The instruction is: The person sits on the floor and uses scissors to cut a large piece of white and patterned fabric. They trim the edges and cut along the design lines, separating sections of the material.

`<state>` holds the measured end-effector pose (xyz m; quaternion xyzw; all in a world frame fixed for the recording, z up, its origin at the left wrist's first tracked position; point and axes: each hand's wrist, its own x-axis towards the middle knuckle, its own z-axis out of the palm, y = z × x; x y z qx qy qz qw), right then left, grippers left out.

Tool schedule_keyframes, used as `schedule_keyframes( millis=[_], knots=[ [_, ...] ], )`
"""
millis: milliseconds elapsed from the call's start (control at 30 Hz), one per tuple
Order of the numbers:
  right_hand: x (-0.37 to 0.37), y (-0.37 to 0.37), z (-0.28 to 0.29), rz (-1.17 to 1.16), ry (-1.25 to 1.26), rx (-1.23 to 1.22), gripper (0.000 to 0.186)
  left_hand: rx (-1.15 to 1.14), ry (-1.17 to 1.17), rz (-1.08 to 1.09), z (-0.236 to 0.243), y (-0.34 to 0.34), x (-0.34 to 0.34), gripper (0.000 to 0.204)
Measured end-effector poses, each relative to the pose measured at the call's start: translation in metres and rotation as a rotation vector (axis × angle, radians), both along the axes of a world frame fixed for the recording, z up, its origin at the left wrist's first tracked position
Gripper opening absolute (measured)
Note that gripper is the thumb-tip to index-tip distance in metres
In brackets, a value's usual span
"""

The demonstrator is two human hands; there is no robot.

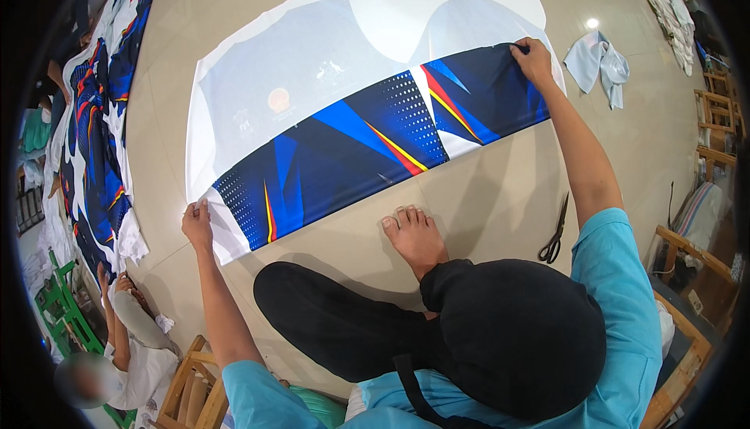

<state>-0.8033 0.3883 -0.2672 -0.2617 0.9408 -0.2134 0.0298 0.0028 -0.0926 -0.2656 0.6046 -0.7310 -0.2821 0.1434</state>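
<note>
A large printed fabric sheet [320,163] lies on the tiled floor, its folded-over band showing navy and blue with red and yellow streaks and white dots, its pale reverse above, with cut-out curves. My left hand [197,222] pinches the white left end of the band. Near the top right corner, my right hand [535,62] grips the band's dark edge. My bare foot [414,237] rests just below the fabric, between my hands. Black scissors [553,241] lie right of my knee.
A pale fabric scrap [594,69] lies right of the sheet. Printed fabrics [98,155] are piled along the left, beside a co-worker [137,355] seated at lower left. Wooden frames [715,109] line the right side. A green metal frame [58,296] stands at left.
</note>
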Motion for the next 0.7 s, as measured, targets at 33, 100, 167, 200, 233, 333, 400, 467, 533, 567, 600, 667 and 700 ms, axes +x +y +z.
schedule_keyframes(
  millis=[33, 100, 167, 200, 233, 333, 400, 467, 533, 567, 600, 667, 700],
  knots=[
    [0.0, 0.0, 0.0, -0.01, -0.003, 0.002, 0.033, 0.004, 0.001, 0.004, 0.0, 0.0, 0.0, 0.029],
    [0.001, -0.003, 0.001, -0.003, -0.008, 0.003, 0.037, -0.033, -0.049, -0.026, 0.007, 0.003, -0.002, 0.035],
    [0.003, -0.002, 0.003, -0.013, 0.041, -0.047, 0.043, -0.08, -0.085, -0.028, 0.015, 0.007, -0.008, 0.047],
    [0.005, 0.004, 0.004, -0.029, 0.097, -0.093, 0.046, -0.103, -0.094, -0.016, 0.015, 0.012, -0.017, 0.055],
    [0.008, 0.013, 0.006, -0.047, 0.154, -0.139, 0.049, -0.128, -0.101, -0.007, 0.013, 0.018, -0.028, 0.064],
    [0.042, 0.052, 0.013, -0.029, 0.272, -0.246, 0.052, -0.214, -0.121, -0.017, 0.02, 0.037, -0.046, 0.078],
    [0.092, 0.084, 0.021, -0.158, 0.031, -0.217, 0.045, -0.249, -0.14, -0.147, 0.032, 0.074, -0.075, 0.073],
    [0.121, 0.155, 0.019, -0.149, 0.256, -0.141, 0.038, -0.263, -0.066, -0.353, 0.024, 0.116, -0.137, 0.072],
    [0.172, 0.212, 0.017, -0.279, 0.146, -0.087, 0.042, -0.219, -0.069, -0.516, 0.038, 0.157, -0.176, 0.074],
    [0.193, 0.252, 0.016, -0.337, 0.24, -0.014, 0.042, -0.218, -0.057, -0.605, 0.033, 0.178, -0.203, 0.077],
    [0.215, 0.279, 0.014, -0.443, 0.18, 0.027, 0.042, -0.178, -0.012, -0.623, 0.03, 0.197, -0.222, 0.079],
    [0.271, 0.316, 0.017, -0.562, 0.148, 0.093, 0.043, -0.142, 0.023, -0.664, 0.026, 0.23, -0.254, 0.082],
    [0.296, 0.318, 0.019, -0.574, 0.111, 0.105, 0.044, -0.155, 0.019, -0.667, 0.028, 0.244, -0.263, 0.082]
  ],
)
